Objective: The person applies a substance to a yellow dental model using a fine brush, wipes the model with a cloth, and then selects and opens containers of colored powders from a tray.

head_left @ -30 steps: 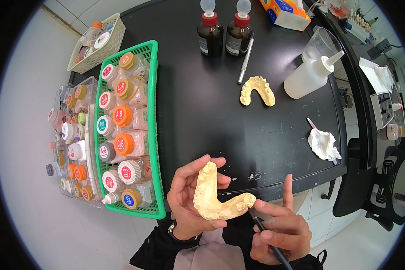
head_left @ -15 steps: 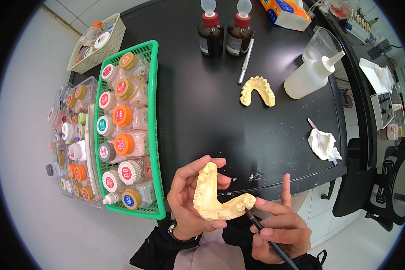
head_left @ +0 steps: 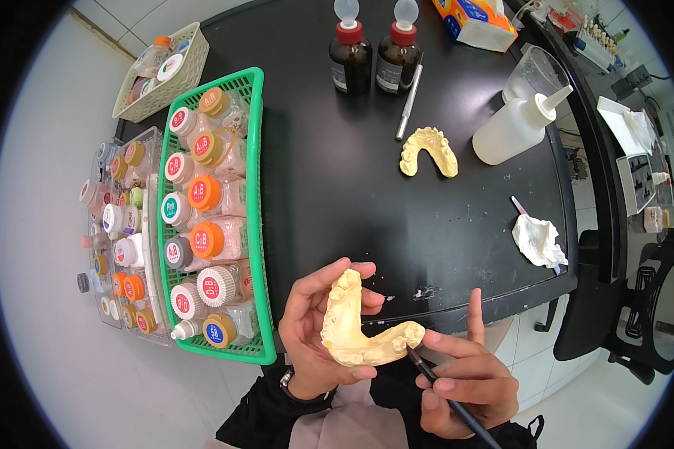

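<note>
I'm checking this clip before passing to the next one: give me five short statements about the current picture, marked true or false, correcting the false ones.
1. The left hand holds a cream dental cast. True.
2. The right hand holds a slim dark tool. True.
3. The tool's tip is far from the cast. False: it is at the cast's right end.
4. A green basket of jars is left of both hands. True.
5. Nothing stands beyond the hands. False: two dark brown bottles stand on the black table.
</note>
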A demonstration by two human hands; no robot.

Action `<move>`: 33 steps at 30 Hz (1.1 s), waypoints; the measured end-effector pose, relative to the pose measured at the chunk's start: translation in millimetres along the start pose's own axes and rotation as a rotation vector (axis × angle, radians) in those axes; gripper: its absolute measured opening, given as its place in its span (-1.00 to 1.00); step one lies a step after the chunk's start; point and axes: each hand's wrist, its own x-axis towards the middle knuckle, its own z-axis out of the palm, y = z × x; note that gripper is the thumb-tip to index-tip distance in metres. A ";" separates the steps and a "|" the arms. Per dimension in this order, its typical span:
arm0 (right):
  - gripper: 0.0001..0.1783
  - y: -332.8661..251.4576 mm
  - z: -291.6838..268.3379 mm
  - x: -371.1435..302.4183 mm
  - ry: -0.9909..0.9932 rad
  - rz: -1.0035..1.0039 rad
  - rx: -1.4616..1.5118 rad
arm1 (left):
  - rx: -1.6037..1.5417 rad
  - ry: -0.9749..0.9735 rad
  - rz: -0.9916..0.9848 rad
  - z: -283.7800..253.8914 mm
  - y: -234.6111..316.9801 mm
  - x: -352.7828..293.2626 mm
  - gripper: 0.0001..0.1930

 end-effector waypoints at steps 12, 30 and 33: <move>-0.71 -1.6 -8.5 14.0 0.094 0.234 0.369 | -0.043 -0.108 -0.062 -2.2 5.5 1.3 0.00; -0.72 -21.4 -11.8 23.2 0.078 0.442 0.392 | -0.047 -0.114 -0.278 4.6 13.6 6.9 -0.07; -0.72 -21.4 -12.0 22.3 0.078 0.444 0.396 | -0.042 -0.104 -0.279 5.1 13.5 6.6 -0.07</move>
